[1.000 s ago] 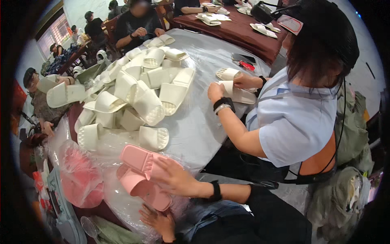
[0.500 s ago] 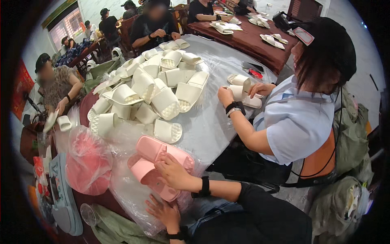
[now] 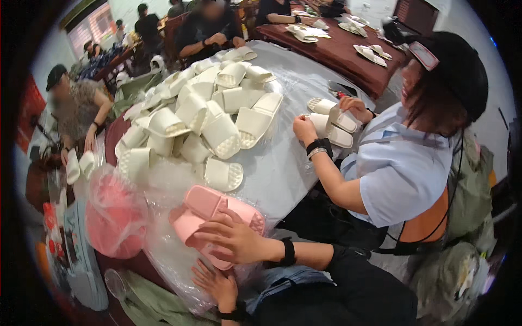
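Note:
A pair of pink slippers [image 3: 206, 199] lies on a clear plastic sheet at the near side of the table. Over them reaches my right hand [image 3: 234, 238], its fingers stretched out across the nearer slipper; whether it touches cannot be told. My left hand [image 3: 216, 283] rests open on the crumpled clear plastic [image 3: 179, 274] just below the slippers, fingers spread. Both wrists wear black bands. Beyond the pink pair rises a big heap of white slippers [image 3: 220, 130].
A bagged pink bundle [image 3: 117, 214] sits left of the slippers. Grey-blue slippers [image 3: 84, 261] and a clear cup [image 3: 115, 283] lie nearer. On the right, a person in a light blue shirt [image 3: 405, 163] handles white slippers [image 3: 330, 122]. Other people sit around the tables behind.
My right hand has lifted and opened out over the pink slippers, its fingers spreading leftward. My left hand stays nearly in place. The co-worker's right hand has risen from the white slippers.

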Motion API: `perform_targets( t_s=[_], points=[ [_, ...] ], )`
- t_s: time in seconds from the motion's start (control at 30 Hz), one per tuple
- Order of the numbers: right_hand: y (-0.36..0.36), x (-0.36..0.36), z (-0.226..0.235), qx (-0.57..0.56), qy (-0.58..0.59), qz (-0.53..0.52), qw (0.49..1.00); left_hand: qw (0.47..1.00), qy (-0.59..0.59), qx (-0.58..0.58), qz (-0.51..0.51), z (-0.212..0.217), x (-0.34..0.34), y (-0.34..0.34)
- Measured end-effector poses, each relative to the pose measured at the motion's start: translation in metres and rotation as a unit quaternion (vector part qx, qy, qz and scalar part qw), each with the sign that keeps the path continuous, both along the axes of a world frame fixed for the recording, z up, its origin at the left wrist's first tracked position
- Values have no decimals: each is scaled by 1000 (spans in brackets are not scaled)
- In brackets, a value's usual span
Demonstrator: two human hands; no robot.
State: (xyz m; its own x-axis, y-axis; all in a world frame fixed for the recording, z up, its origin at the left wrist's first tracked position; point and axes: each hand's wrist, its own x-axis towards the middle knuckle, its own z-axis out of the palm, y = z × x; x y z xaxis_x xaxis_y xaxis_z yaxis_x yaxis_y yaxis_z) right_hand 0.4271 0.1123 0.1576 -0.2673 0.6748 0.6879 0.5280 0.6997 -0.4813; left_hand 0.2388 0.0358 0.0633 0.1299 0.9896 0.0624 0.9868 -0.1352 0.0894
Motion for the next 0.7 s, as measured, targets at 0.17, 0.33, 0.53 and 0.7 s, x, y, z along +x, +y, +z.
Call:
perform_targets(
  t_s=[0.17,0.33,0.53,0.7],
  points=[
    [12,-1,-18,-61,-89,17,994,999,25,12,-22,0,-2,5],
    [-4,-7,-16,-88,-90,33,992,999,-11,18,-36,-5,-6,5],
    [-57,64,-7,-498,-22,208,842,999,4,-2,-38,-7,-6,6],
    [-75,92,-43,-406,-62,184,893,1000,8,10,-26,-2,1,9]
  ],
)
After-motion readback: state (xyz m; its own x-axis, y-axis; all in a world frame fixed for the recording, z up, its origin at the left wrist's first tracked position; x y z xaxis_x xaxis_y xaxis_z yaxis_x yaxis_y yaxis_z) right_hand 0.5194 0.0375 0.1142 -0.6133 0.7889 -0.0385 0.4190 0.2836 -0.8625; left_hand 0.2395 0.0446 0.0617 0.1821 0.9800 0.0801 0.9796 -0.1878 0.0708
